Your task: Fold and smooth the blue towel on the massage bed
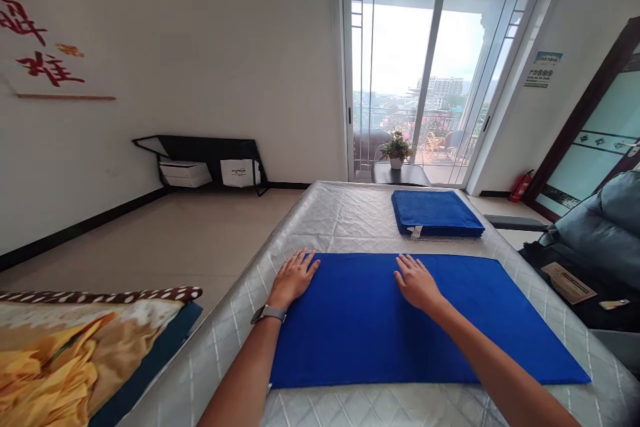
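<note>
A blue towel (pixel 350 333) lies spread flat on a silver quilted table cover (pixel 325 213). At its far left corner, my left hand (pixel 295 275) rests palm down with the fingers stretched out, partly over the edge. Near the middle of the far edge, my right hand (pixel 417 282) lies flat on the cloth, fingers extended. Neither hand grips anything. Beyond the towel sits a neat stack of folded blue towels (pixel 435 210), a white tag hanging from its near left side.
A bed or couch with patterned bedding (pixel 135 353) stands at the left. Behind the table are a chair (pixel 400 175) with a potted plant (pixel 397 150) and sliding glass doors (pixel 435 80). A grey-blue armchair (pixel 610 227) is at the right. A black stand (pixel 210 150) is by the wall.
</note>
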`<state>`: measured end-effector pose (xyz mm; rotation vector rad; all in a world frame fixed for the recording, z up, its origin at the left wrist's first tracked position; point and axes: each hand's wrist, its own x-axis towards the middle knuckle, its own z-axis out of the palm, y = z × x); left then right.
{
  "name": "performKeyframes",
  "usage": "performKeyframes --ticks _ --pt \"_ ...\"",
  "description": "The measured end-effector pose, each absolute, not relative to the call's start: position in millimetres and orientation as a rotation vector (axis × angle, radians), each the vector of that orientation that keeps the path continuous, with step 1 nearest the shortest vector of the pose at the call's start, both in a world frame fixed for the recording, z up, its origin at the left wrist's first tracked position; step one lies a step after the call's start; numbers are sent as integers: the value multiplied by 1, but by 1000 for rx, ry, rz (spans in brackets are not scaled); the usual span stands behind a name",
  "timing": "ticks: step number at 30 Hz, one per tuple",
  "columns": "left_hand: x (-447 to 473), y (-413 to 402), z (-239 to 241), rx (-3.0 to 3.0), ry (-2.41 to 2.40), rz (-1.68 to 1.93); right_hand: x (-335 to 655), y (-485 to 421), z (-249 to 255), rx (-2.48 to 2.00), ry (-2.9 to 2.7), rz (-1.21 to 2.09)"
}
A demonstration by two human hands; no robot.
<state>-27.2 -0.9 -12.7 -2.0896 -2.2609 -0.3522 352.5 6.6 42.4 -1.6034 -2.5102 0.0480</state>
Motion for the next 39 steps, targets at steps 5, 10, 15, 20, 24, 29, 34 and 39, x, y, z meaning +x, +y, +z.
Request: performKeyframes --ticks 5,10,15,20,24,29,34,39 --pt "-26 -4 -10 -2084 -2231 -332 238 -19 41 -1153 -2658 294" --pt "-29 -4 -13 -2098 -2181 -348 177 -15 37 -1080 -2637 384" --pt "-29 -3 -13 -2103 -2186 -336 165 -4 28 -1090 -2594 402" --pt "-27 -6 -10 -2110 -2165 -347 176 2 25 -1122 -2583 421" --pt "-25 -7 -5 -2103 -2217 -318 196 10 25 -1194 -2570 437" --pt "-23 -6 -3 -2081 -2280 -274 237 22 25 -1296 -2577 403" --pt "-25 -5 -7 -2088 -2243 -276 289 36 23 -1437 -2546 374" --pt "-27 -4 -8 -2097 -2245 -302 352 53 19 -1635 -2492 308"
